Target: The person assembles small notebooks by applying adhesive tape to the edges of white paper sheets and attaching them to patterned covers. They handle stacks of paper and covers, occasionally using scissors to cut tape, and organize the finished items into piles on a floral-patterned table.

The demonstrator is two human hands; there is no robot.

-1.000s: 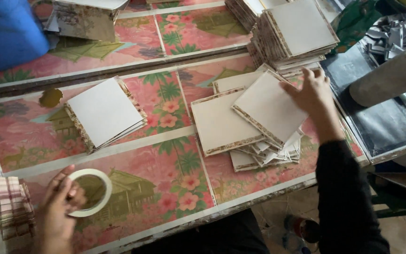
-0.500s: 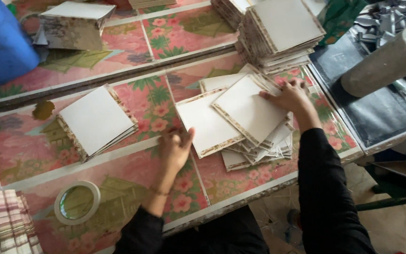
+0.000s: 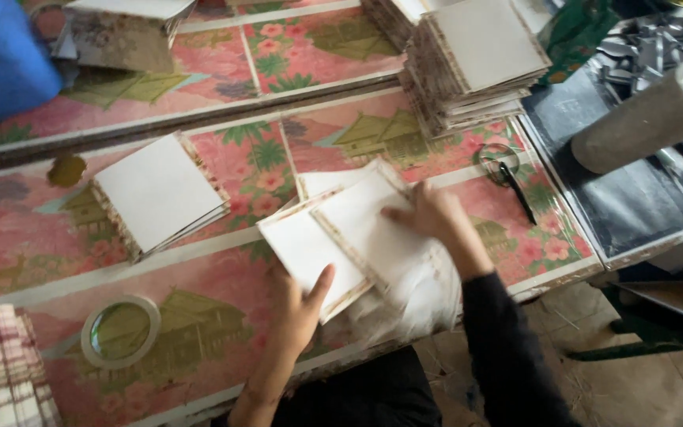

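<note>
**Inspector:** Report the position of each hand.

**Operator:** My left hand point(image 3: 298, 304) sits at the near edge of the loose pile of white square sheets point(image 3: 357, 245). Its thumb lies on top of the front sheet and its fingers go under it, so that hand is pinched closed on the pile's near-left sheet. My right hand point(image 3: 428, 217) lies palm down on top of the same pile, fingers spread flat and pressing. It is not curled around anything. It bears on the top sheet.

**Inspector:** Location and condition of the pile?

**Operator:** The pile rests on the pink floral table cover point(image 3: 223, 316), near the front edge, between my two forearms. The sheets are fanned and skewed, not squared up. The right part of the pile is blurred, so I cannot tell how its lower sheets lie.

**Inspector:** Adjacent items?

**Operator:** A neater stack of white squares point(image 3: 160, 194) lies to the left, well apart from my hands. A tall stack of squares point(image 3: 476, 63) stands at the far right of the table. A ring of tape point(image 3: 120, 332) lies flat near the front left corner. A dark pen-like tool point(image 3: 515, 190) lies just right of the pile, beside my right wrist. A grey cylinder point(image 3: 650, 119) rests on the dark tray point(image 3: 634, 213) at the right. A blue object point(image 3: 1, 59) sits at the far left.
</note>
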